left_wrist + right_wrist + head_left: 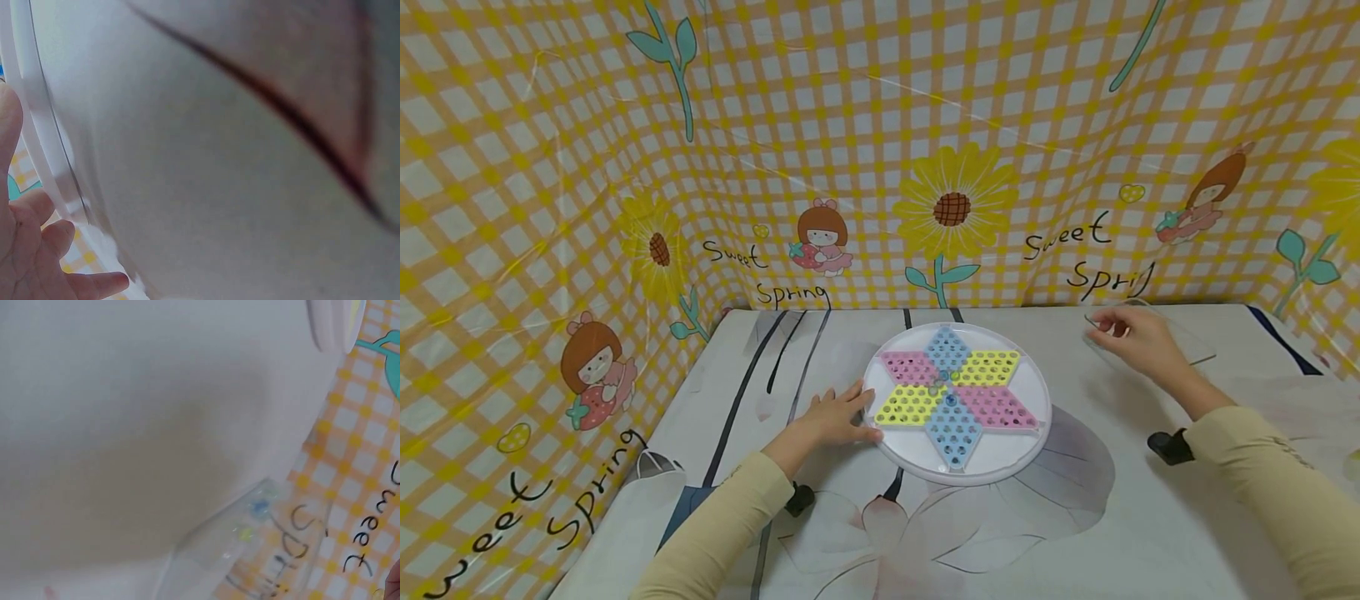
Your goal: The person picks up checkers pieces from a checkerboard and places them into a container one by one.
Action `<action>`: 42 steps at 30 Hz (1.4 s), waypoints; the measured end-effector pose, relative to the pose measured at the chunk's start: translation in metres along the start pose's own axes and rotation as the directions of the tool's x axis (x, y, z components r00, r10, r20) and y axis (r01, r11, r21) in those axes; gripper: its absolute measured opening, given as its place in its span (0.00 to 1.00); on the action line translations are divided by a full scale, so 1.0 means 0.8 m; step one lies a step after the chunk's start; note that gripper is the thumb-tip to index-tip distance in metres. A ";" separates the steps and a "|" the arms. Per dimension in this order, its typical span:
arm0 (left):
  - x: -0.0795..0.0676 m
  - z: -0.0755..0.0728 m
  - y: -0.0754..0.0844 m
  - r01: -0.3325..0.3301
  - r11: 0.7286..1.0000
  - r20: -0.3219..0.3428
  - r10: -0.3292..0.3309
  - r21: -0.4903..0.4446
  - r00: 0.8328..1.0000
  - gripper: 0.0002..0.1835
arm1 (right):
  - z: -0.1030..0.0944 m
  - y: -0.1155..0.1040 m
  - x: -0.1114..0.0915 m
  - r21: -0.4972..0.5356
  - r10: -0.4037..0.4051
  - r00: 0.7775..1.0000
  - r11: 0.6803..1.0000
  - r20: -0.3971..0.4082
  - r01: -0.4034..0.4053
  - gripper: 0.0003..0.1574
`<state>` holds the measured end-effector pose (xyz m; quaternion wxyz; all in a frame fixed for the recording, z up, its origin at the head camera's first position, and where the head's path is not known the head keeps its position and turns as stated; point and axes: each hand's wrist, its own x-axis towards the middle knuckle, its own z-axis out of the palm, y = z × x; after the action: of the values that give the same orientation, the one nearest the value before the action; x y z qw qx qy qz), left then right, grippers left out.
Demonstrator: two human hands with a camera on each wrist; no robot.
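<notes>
A round white Chinese checkers board (880,367) lies on the table, its star printed in blue, yellow and pink. Several marbles (951,400) sit around the star's middle. My left hand (835,417) rests against the board's left rim with fingers spread; the left wrist view shows its fingers beside the white rim (47,112). To the right of the board, my right hand (1138,342) has curled fingers and pinches the near-left edge of a clear plastic box (200,556). Blue and yellow marbles (245,534) show inside the box. Its fingertips are mostly outside the right wrist view.
A checked yellow cloth (865,100) hangs behind and to the left of the table (820,558). A pale object with a looped top (657,467) stands at the table's left edge. Near it lies a dark blue patch (685,508), partly behind the left sleeve.
</notes>
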<state>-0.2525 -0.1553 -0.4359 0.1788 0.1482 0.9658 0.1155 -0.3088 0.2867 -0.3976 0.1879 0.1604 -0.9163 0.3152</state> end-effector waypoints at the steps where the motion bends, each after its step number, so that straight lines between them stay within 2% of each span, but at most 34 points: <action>1: 0.000 0.000 0.000 0.000 1.000 0.000 0.000 0.003 1.000 0.44 | 0.001 -0.003 0.000 0.005 0.002 1.000 1.000 0.008 -0.002 0.15; 9: 0.002 -0.001 0.000 0.003 1.000 0.004 -0.004 0.014 1.000 0.44 | 0.011 -0.033 0.005 -0.011 -0.040 0.999 0.999 0.036 0.040 0.14; 16: 0.004 0.000 -0.001 0.002 1.000 -0.002 -0.002 0.010 1.000 0.44 | 0.021 -0.054 0.012 0.018 -0.070 0.996 0.997 0.062 0.069 0.15; 26: 0.005 0.001 -0.003 0.005 1.000 0.004 -0.005 0.011 1.000 0.44 | 0.048 -0.082 0.016 0.063 -0.118 0.988 0.992 0.095 0.112 0.12; 38: 0.005 0.005 -0.003 0.000 0.999 -0.010 0.000 0.033 1.000 0.44 | 0.080 -0.108 0.014 0.127 -0.211 0.968 0.973 0.137 0.194 0.11; 42: 0.005 0.005 -0.003 0.000 0.999 -0.015 0.001 0.034 1.000 0.43 | 0.091 -0.114 0.013 0.145 -0.230 0.958 0.968 0.172 0.207 0.11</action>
<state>-0.2551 -0.1558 -0.4416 0.1689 0.1507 0.9689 0.1001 -0.2978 0.1702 -0.3988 0.1239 0.3014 -0.8848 0.3330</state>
